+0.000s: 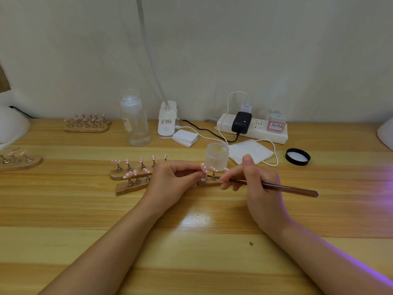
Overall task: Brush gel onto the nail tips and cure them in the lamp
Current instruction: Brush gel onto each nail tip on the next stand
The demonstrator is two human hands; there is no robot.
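Note:
My left hand pinches a pink nail tip on its small stand, lifted just above the near wooden holder. My right hand grips a brown gel brush, its bristle end pointing left at the base of that tip. An open clear gel jar stands right behind the tip. A second wooden holder behind the first carries several pink tips. White curing lamps sit at the table's left edge and right edge.
Two more holders with tips lie at the back left and far left. A clear liquid bottle, clip lamp base, cotton pads, white wipe, power strip with cables and the black jar lid line the back.

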